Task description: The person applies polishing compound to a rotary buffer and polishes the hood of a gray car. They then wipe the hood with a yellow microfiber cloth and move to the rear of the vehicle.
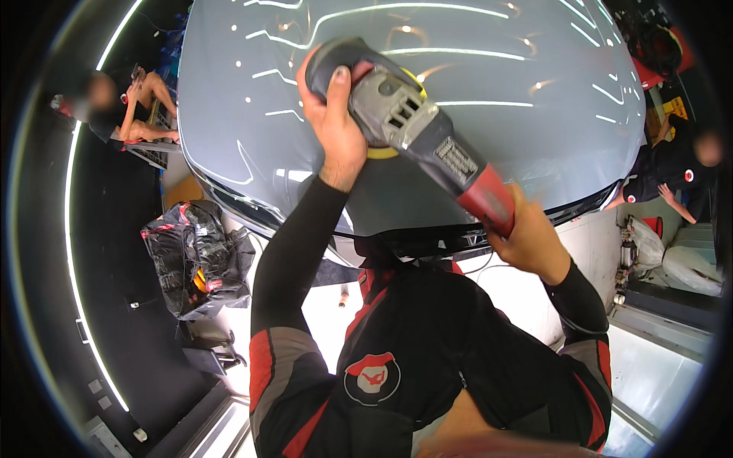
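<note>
A black and red rotary polisher (415,126) lies slantwise over the glossy grey hood (252,131) of a car. My left hand (338,126) is wrapped round the black front handle at the polisher's head, thumb on top. The red rear end of the body is in the grip of my right hand (524,235). Under the head, the yellow edge of a polishing pad (382,153) shows at the hood; most of the pad is hidden by the tool. Ceiling lights reflect in the paint.
One person (129,109) sits at the far left beside the car, another (667,160) is at its right side. A black plastic-covered bundle (186,257) stands left of the front bumper. Clear plastic bags (690,269) lie at the right. A thin cable runs near my right arm.
</note>
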`<state>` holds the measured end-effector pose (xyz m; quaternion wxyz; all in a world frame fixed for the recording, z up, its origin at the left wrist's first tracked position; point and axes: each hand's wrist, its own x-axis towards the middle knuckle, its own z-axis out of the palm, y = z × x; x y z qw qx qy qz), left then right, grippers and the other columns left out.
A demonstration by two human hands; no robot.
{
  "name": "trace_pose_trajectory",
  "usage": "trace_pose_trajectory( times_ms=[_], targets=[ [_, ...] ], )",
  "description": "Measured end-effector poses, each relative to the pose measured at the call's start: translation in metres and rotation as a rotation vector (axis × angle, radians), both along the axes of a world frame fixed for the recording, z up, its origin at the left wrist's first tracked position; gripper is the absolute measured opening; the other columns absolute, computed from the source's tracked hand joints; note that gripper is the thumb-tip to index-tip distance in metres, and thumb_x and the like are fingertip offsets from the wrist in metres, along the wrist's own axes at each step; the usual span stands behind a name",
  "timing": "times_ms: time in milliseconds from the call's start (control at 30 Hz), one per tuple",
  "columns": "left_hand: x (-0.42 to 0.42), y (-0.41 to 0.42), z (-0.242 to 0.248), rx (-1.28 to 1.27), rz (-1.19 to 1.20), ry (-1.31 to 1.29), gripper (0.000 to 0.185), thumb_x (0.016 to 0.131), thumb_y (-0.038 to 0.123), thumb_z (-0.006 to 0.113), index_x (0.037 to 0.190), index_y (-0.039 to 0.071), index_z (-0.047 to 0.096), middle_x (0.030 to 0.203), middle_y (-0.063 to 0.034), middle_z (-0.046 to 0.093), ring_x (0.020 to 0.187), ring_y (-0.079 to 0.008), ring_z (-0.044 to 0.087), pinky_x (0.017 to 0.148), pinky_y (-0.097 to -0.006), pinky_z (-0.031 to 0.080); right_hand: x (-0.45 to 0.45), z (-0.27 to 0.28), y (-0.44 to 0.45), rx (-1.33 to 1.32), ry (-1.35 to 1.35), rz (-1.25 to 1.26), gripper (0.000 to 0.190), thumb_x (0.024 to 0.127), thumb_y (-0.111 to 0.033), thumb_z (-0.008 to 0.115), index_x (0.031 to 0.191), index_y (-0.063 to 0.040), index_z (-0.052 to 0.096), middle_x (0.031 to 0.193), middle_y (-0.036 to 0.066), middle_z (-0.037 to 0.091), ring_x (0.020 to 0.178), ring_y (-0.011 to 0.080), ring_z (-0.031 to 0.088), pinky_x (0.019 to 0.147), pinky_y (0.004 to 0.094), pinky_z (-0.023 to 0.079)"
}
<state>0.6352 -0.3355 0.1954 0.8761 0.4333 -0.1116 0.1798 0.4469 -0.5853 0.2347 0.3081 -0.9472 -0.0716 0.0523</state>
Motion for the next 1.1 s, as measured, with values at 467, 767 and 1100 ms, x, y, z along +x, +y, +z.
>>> trace_pose_trajectory(
  times_ms=[467, 767, 1100],
  targets=[
    [-0.146, 0.026, -0.089, 0.036, 0.172, 0.067, 0.077, 0.102, 0.049, 0.057, 0.160, 0.005, 0.031, 0.136, -0.0326, 0.060, 0.122, -0.0422, 0.065, 0.104, -0.0546, 0.055, -0.078, -0.068, -0.014, -0.061, -0.057, 0.230, 0.052, 0.081, -0.016, 0.082, 0.123, -0.002, 0.055, 0.095, 0.017, 0.068, 0.081, 0.0378, 0.072, 0.067, 0.0469, 0.059],
    [-0.177, 0.009, -0.093, 0.045, 0.259, 0.078, 0.084, 0.100, 0.053, 0.059, 0.160, 0.006, 0.025, 0.127, -0.0354, 0.062, 0.115, -0.0441, 0.067, 0.101, -0.0563, 0.057, -0.084, -0.080, -0.034, -0.096, -0.063, 0.287, 0.057, 0.076, -0.014, 0.082, 0.125, -0.003, 0.056, 0.095, 0.016, 0.068, 0.081, 0.0368, 0.072, 0.067, 0.0464, 0.058],
    [-0.062, 0.014, -0.061, -0.004, 0.350, 0.079, 0.058, 0.106, 0.027, 0.058, 0.153, 0.002, 0.035, 0.135, -0.0197, 0.058, 0.113, -0.0327, 0.070, 0.096, -0.0467, 0.059, 0.011, -0.012, -0.043, -0.200, -0.062, 0.276, 0.046, 0.079, -0.015, 0.078, 0.114, -0.002, 0.051, 0.081, 0.023, 0.068, 0.076, 0.0461, 0.069, 0.069, 0.0543, 0.056]
  ],
)
